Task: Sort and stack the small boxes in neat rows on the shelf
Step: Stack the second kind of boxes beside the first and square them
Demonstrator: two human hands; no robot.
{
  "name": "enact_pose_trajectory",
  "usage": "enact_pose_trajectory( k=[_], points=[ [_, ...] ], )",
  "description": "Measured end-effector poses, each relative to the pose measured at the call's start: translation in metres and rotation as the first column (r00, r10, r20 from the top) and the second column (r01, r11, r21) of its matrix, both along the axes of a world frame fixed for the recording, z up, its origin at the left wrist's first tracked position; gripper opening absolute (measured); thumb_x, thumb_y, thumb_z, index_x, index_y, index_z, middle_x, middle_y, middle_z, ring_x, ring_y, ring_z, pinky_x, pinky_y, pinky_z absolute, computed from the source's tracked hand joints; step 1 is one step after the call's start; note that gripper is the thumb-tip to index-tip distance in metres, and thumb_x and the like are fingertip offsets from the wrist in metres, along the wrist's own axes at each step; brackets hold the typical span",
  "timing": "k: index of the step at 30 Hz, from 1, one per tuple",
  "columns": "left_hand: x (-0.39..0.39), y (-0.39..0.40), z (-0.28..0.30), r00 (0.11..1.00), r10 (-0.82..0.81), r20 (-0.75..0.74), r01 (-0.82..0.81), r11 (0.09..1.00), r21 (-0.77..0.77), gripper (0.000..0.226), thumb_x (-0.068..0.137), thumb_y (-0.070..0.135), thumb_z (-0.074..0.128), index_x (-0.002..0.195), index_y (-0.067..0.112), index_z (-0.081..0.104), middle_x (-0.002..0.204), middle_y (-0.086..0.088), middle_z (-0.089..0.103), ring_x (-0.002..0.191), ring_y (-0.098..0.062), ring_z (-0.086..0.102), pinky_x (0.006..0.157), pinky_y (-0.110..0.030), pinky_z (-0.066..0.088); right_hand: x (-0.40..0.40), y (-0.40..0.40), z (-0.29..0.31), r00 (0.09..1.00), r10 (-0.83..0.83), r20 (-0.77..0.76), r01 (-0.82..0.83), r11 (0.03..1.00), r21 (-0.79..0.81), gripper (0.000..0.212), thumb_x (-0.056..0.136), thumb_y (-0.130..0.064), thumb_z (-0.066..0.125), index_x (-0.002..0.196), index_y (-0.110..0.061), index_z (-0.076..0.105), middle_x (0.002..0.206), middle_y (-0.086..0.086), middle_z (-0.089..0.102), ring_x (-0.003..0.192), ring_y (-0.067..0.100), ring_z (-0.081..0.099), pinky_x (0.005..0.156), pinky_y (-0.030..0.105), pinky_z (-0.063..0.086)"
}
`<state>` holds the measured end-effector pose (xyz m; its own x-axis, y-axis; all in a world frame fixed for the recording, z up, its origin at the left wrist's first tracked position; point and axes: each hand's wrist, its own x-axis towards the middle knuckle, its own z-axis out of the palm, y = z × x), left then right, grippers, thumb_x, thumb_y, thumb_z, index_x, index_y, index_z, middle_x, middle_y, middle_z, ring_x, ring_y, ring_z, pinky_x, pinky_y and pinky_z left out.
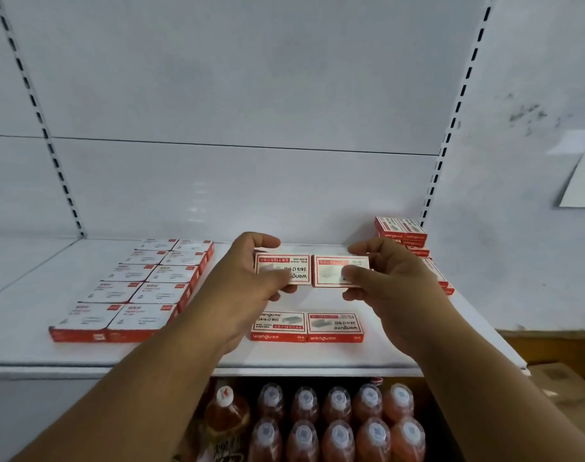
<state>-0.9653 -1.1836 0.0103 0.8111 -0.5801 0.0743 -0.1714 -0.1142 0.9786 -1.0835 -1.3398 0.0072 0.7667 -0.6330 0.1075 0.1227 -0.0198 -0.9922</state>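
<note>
Two small white cardboard boxes with red borders are held side by side above the white metal shelf (34,328), their short ends touching in the middle. The left box (284,266) sits in the left hand (247,281): the thumb lies on its top face near the front, and the other fingers curl over its far edge. The right box (332,270) is pinched by the right hand (387,281) in the same way, thumb on top and fingers over the back edge.

Just in front of them, a pair of flat red-and-white boxes (307,325) lies on the shelf near its front edge (their printed tops face opposite ways). Between this pair and the back panel the shelf surface is bare, so there is room under and behind the held boxes. To the left, well apart, a neat block of red-and-white boxes (144,288) stands in two columns. To the right, a loose pile of red-and-white boxes (402,233) leans near the slotted upright (446,145), partly hidden behind the right hand.

Both forearms reach forward from the lower corners, wrists nearly straight, palms turned inward to each other. Below the shelf stand rows of reddish plastic bottles (337,425).
</note>
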Motion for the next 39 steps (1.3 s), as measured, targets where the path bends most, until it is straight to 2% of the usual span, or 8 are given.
enact_pose_trajectory(
  k=[7,12,16,20,22,26,32,39],
  points=[
    [0.015,-0.006,0.007,0.957,0.058,-0.285,-0.132,0.960,-0.248,0.021,0.085,0.000,0.069,0.100,0.014,0.063,0.080,-0.006,0.075,0.067,-0.014,0.064,0.066,-0.030,0.044,0.008,-0.018,-0.001,0.994,0.020,0.103,-0.046,0.965,0.257,0.024,0.083,0.008,0.066,0.101,-0.006,0.061,0.089,0.012,0.074,0.085,0.025,0.071,0.076,0.034,0.052],
    [0.031,-0.004,0.009,0.981,-0.030,-0.193,0.005,0.991,-0.132,0.024,0.094,0.007,0.062,0.110,0.024,0.064,0.093,-0.007,0.070,0.082,-0.023,0.069,0.076,-0.040,0.058,0.013,-0.033,0.002,0.993,0.090,0.075,-0.105,0.969,0.225,0.038,0.084,0.012,0.060,0.113,-0.013,0.059,0.095,0.016,0.066,0.086,0.033,0.069,0.070,0.046,0.058],
    [0.040,-0.006,0.010,0.996,-0.016,0.086,0.002,0.988,0.154,0.025,0.090,0.015,0.069,0.108,0.027,0.057,0.099,0.000,0.071,0.081,-0.020,0.071,0.072,-0.038,0.057,0.016,-0.042,0.007,0.985,0.136,-0.102,-0.144,0.987,-0.075,0.041,0.083,0.008,0.067,0.119,-0.003,0.050,0.086,0.012,0.069,0.073,0.027,0.069,0.056,0.032,0.048],
    [0.042,-0.006,0.013,0.900,-0.190,0.392,-0.015,0.886,0.463,0.012,0.094,0.022,0.062,0.100,0.032,0.066,0.096,0.014,0.067,0.087,-0.006,0.062,0.070,-0.026,0.047,0.022,-0.045,0.008,0.907,0.075,-0.415,-0.268,0.863,-0.429,0.029,0.088,-0.008,0.069,0.111,-0.025,0.071,0.098,0.003,0.067,0.077,0.028,0.068,0.066,0.043,0.055],
    [0.041,-0.008,0.006,0.886,-0.238,0.398,-0.005,0.853,0.521,0.014,0.095,0.020,0.060,0.102,0.029,0.068,0.101,0.013,0.066,0.091,-0.004,0.060,0.074,-0.023,0.046,0.027,-0.040,0.007,0.854,0.028,-0.520,-0.326,0.807,-0.492,0.021,0.089,-0.015,0.069,0.106,-0.028,0.072,0.098,-0.003,0.069,0.086,0.027,0.070,0.076,0.047,0.059],
    [0.038,-0.012,-0.011,0.885,-0.288,0.365,0.034,0.823,0.568,0.017,0.097,0.021,0.055,0.106,0.026,0.068,0.104,0.010,0.068,0.093,-0.006,0.062,0.081,-0.024,0.051,0.029,-0.029,0.001,0.811,-0.048,-0.583,-0.410,0.665,-0.625,0.010,0.093,-0.019,0.064,0.099,-0.022,0.071,0.091,-0.010,0.072,0.082,0.008,0.069,0.072,0.024,0.058],
    [0.034,-0.008,-0.015,0.826,-0.348,0.442,0.010,0.795,0.607,0.021,0.098,0.031,0.054,0.115,0.032,0.065,0.110,0.015,0.063,0.092,-0.005,0.062,0.073,-0.024,0.055,0.022,-0.019,-0.005,0.784,-0.115,-0.610,-0.440,0.589,-0.678,0.024,0.096,-0.035,0.056,0.115,-0.027,0.068,0.103,-0.015,0.066,0.088,0.006,0.065,0.079,0.028,0.058],
    [0.021,0.014,-0.022,0.723,-0.493,0.485,0.073,0.752,0.655,0.044,0.088,0.057,0.058,0.129,0.041,0.052,0.131,0.017,0.050,0.124,-0.009,0.041,0.106,-0.035,0.036,-0.016,-0.001,-0.007,0.829,-0.134,-0.542,-0.465,0.372,-0.803,0.039,0.079,-0.058,0.067,0.114,-0.043,0.067,0.134,-0.020,0.048,0.124,0.004,0.040,0.105,0.031,0.034]
  ],
)
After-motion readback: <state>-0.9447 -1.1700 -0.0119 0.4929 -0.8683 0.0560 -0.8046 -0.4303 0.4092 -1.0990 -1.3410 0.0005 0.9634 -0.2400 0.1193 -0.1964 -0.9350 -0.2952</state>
